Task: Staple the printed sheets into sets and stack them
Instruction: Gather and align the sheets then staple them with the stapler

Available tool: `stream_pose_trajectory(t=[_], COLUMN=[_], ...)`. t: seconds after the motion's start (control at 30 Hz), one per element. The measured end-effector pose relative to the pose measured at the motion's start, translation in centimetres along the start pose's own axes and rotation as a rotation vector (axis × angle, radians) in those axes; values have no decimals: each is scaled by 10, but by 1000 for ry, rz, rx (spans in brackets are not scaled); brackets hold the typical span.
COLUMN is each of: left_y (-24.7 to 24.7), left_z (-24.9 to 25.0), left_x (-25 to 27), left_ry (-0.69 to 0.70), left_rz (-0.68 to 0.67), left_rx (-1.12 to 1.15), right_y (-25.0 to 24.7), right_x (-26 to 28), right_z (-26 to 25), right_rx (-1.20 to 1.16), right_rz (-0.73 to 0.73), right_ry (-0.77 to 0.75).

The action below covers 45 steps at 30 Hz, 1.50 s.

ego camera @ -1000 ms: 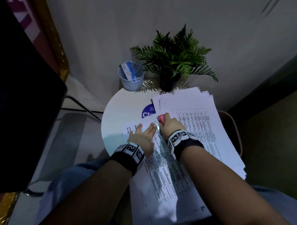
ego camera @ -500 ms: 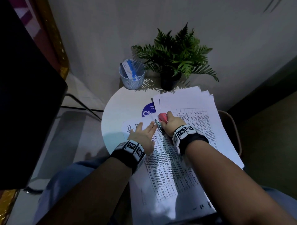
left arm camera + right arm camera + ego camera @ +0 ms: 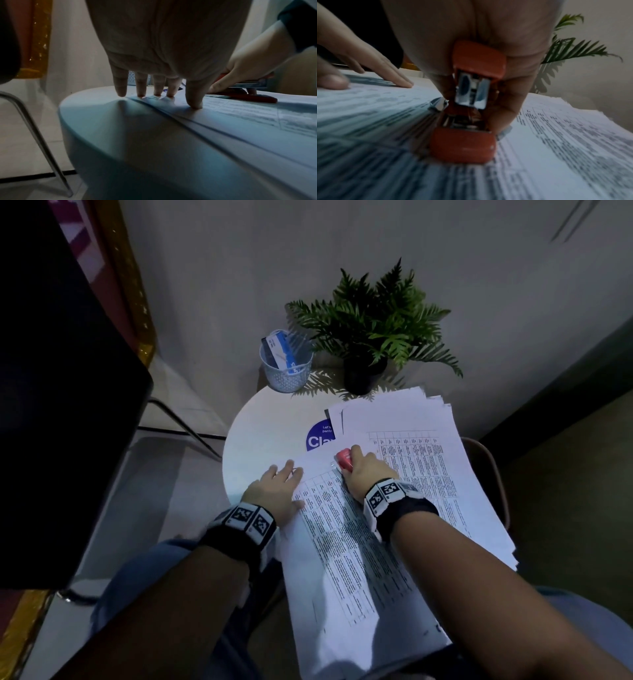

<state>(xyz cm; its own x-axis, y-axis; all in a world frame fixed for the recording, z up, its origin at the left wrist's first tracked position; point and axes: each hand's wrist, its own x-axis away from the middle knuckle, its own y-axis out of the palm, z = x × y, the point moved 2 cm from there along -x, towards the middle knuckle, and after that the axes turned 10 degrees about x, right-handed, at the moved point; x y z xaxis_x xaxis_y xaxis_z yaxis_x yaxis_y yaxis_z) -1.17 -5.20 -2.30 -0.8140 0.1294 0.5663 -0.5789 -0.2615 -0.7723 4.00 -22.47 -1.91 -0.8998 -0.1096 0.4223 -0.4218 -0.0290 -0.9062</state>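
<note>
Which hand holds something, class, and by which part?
The right hand grips the red stapler round its rear body. The left hand holds nothing; it presses flat on the sheets.

A red stapler (image 3: 343, 459), gripped in the right fingers (image 3: 358, 451), sits at the top corner of printed sheets (image 3: 346, 542) lying flat under the left fingers (image 3: 289, 470).

The room is dim, with a cool bluish light falling on a small round white table (image 3: 260, 440) set against a plain pale wall (image 3: 342, 251). On the table at 12 o'clock stands a fern (image 3: 373, 326) in a dark pot, throwing leafy shadows; just beside it at 11 o'clock sits a pale mesh cup (image 3: 286, 371). At 9 o'clock a large black panel (image 3: 61, 405) fills the edge, with a gold-trimmed red hanging (image 3: 120, 268) behind it. A thin metal leg (image 3: 42, 142) slants over pale floor (image 3: 164, 508).
</note>
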Motion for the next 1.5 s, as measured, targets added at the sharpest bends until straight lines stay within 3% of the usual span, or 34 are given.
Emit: stream_pose_trajectory(t=[0.4, 0.93, 1.5], left_y=[-3, -4, -3], left_z=[-1, 1, 3], left_x=[0, -2, -3], left_ry=[-12, -4, -11], left_rz=[-65, -21, -1], left_rx=[56, 92, 70], right_y=[12, 10, 1], right_x=[7, 6, -1], right_z=[-46, -51, -39], right_rx=[-42, -119, -224], right_rz=[12, -12, -54], right_ry=[41, 106, 24])
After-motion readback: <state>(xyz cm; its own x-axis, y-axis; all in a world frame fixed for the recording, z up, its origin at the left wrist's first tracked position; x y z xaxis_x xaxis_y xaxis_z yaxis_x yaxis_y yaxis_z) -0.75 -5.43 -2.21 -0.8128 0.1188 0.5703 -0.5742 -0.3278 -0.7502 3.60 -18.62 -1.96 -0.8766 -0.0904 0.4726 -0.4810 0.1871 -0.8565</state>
